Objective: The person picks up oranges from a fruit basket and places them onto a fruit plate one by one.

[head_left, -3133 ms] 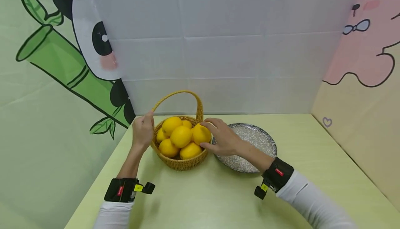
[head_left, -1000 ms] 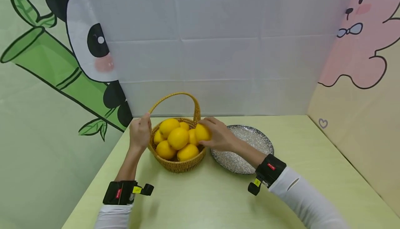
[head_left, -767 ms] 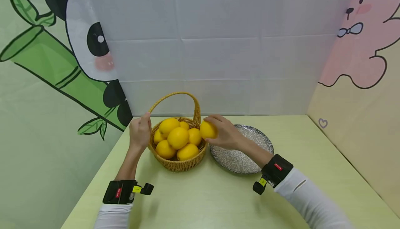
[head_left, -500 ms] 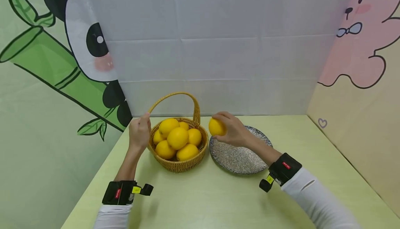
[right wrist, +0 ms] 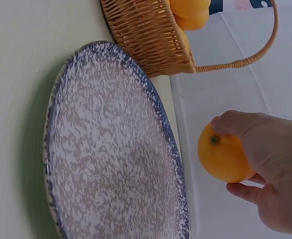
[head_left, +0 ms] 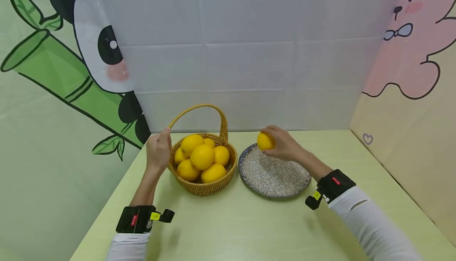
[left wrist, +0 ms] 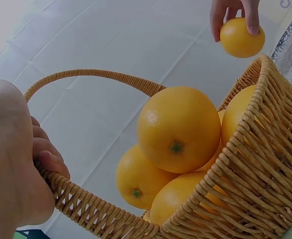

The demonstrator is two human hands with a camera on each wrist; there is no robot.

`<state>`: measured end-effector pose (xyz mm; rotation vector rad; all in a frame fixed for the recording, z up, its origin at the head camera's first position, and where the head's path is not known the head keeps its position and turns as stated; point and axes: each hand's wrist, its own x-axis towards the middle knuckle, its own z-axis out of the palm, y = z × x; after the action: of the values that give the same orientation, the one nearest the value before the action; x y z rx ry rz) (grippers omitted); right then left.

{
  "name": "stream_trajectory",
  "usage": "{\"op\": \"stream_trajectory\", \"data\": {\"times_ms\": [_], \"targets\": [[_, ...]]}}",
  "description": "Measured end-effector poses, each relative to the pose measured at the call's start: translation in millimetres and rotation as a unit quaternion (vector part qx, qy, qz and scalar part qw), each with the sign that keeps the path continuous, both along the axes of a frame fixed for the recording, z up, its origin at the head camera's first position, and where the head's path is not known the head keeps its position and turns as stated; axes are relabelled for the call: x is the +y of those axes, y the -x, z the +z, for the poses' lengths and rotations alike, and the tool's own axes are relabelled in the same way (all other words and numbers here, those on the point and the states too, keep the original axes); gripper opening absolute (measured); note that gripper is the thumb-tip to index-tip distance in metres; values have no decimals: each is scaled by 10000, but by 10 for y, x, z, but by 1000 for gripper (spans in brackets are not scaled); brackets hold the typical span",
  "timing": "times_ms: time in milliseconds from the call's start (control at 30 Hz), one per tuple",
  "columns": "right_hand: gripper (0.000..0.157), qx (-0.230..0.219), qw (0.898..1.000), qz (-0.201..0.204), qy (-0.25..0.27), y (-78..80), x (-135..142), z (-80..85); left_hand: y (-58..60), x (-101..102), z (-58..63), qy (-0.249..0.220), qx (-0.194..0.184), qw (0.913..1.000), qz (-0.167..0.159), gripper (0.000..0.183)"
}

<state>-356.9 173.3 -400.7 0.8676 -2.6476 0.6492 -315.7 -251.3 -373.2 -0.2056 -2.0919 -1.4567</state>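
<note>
My left hand (head_left: 158, 150) grips the handle of a wicker basket (head_left: 204, 190) on the table, fingers curled round it in the left wrist view. Several yellow-orange oranges (head_left: 202, 157) are heaped in the basket, their green stem ends showing in the left wrist view. My right hand (head_left: 285, 144) holds one orange (right wrist: 224, 154) between thumb and fingers. It is up over the back part of a round speckled plate (head_left: 274, 178) with a dark blue rim, right of the basket. The plate's face shows bare in the right wrist view.
The pale table (head_left: 228, 229) ends at a white cloth backdrop (head_left: 249, 63). Cloth with a printed panda stands at the left, and one with a pink bear at the right. A black wrist camera strap (head_left: 137, 219) sits on each forearm.
My right hand has taken an orange from the basket's right side, lifted it out and carried it rightward over the plate. The left hand keeps its grip on the handle.
</note>
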Motion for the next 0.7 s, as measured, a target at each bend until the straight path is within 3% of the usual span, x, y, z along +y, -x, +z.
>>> {"op": "stream_trajectory", "data": {"times_ms": [700], "targets": [[77, -961, 9944, -430, -134, 302, 220, -233, -16, 6, -22, -37, 64, 10000, -61, 69]]}}
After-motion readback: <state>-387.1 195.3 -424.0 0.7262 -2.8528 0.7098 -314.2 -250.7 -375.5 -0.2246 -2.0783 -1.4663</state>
